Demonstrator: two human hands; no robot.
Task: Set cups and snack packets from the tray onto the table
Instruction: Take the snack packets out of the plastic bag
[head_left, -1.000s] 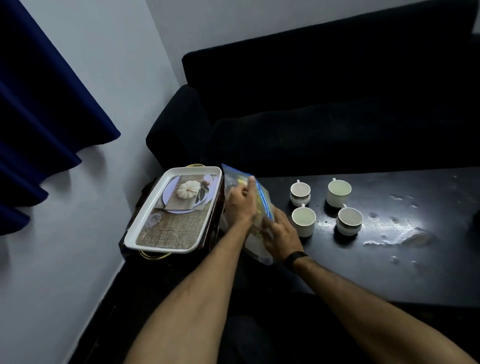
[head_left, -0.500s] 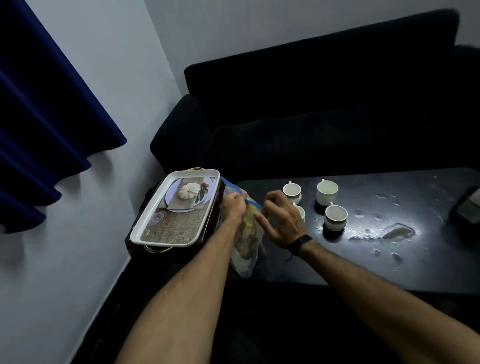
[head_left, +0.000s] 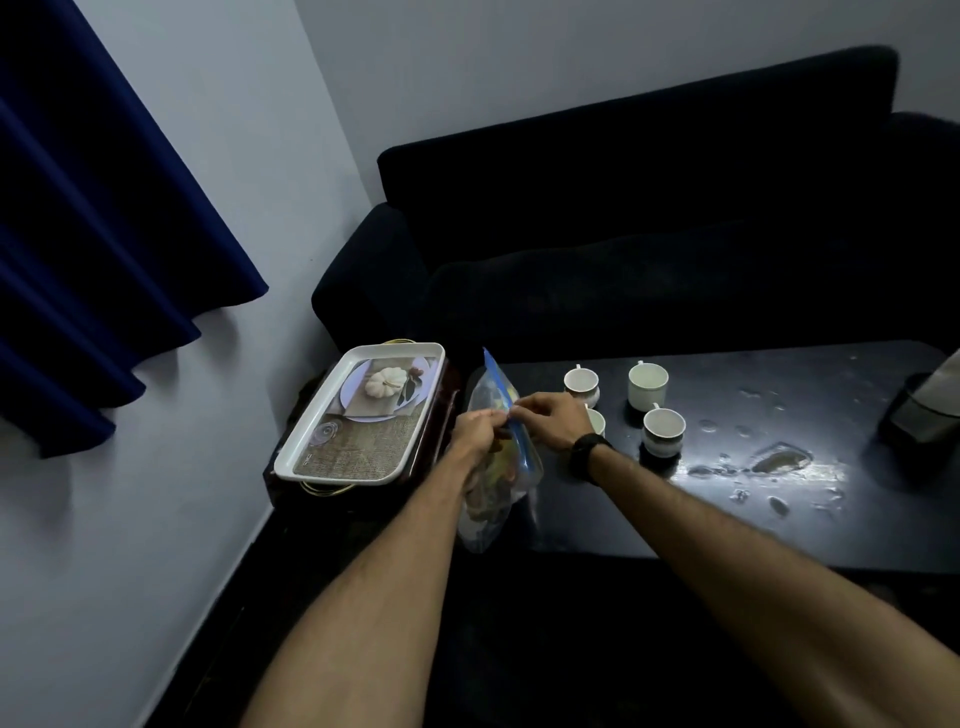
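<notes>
four white cups (head_left: 648, 385) stand on the dark table (head_left: 675, 514) in the centre right of the frame, grouped close together: two toward the back, one in front right (head_left: 663, 430), and one partly hidden behind the right wrist. the white tray (head_left: 291, 457), left of centre, carries no cups or packets; only its printed surface shows, so the unloading looks essentially complete. the one item in hand is a clear snack bag (head_left: 496, 483) with a blue zip strip along its top, held upright at the left edge of the table, between the tray and the cups, its lower end hanging at or just past the table's near corner. the left hand (head_left: 475, 434) pinches the top of the bag from the left, fingers closed on the plastic near the strip. the right hand (head_left: 553, 418) pinches the same strip from the right, fingertips narrow and closed on it, a dark band at the wrist. the two pinches almost meet at the strip. whether the bag rests on the table or hangs free cannot be told. judging from this, what is left is to lay the bag down on the table and let go; no other packet is in view. shiny wet patches lie on the tabletop at right, well apart from the bag.
</notes>
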